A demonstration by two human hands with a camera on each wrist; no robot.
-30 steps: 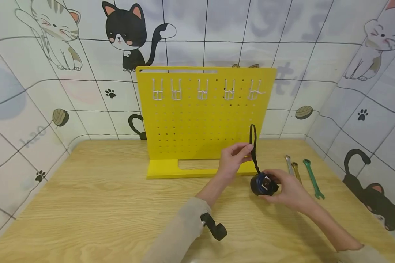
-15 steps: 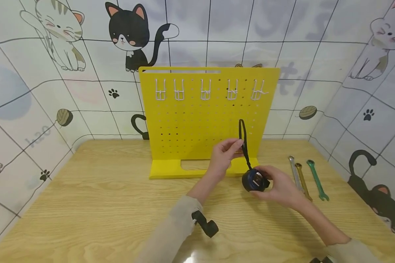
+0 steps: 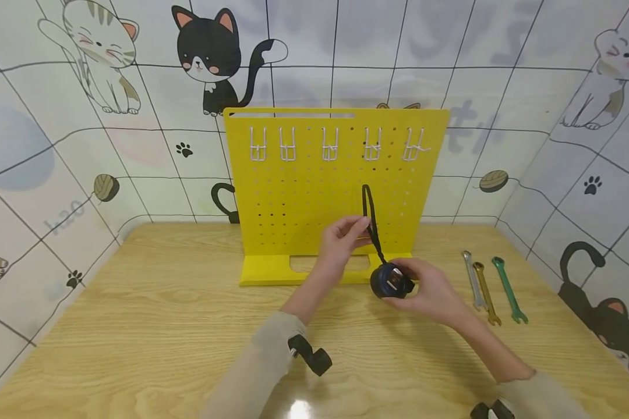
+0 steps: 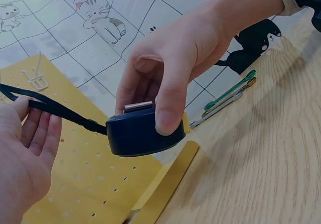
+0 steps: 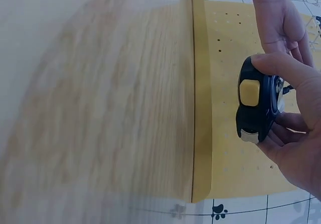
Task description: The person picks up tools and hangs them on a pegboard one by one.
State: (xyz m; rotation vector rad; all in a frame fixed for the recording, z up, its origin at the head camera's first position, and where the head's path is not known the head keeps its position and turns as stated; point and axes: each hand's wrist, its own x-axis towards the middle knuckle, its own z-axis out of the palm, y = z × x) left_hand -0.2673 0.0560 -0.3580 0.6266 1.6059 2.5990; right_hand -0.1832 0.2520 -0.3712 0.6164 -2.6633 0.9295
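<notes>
A dark blue tape measure (image 3: 387,280) with a black wrist strap (image 3: 372,227) is held above the table, in front of the pegboard. My right hand (image 3: 432,294) grips its body between thumb and fingers. Its yellow button (image 5: 250,92) faces the right wrist camera. My left hand (image 3: 340,244) pinches the strap, whose loop stands up above the fingertips. In the left wrist view the strap runs taut from my left hand (image 4: 30,153) to the tape measure (image 4: 143,133). The yellow pegboard (image 3: 304,203) stands behind both hands, with several white hooks (image 3: 329,145) along its top.
A silver wrench (image 3: 474,280), a gold wrench (image 3: 486,294) and a green wrench (image 3: 509,290) lie on the wooden table (image 3: 136,326) at the right. The pegboard's yellow base (image 3: 264,270) juts toward me. A cat-patterned wall (image 3: 152,145) encloses the table's back and sides.
Both hands have moved left together with the tape measure and its strap, across the front of the pegboard. The wrenches at the right are now less covered by my right hand.
</notes>
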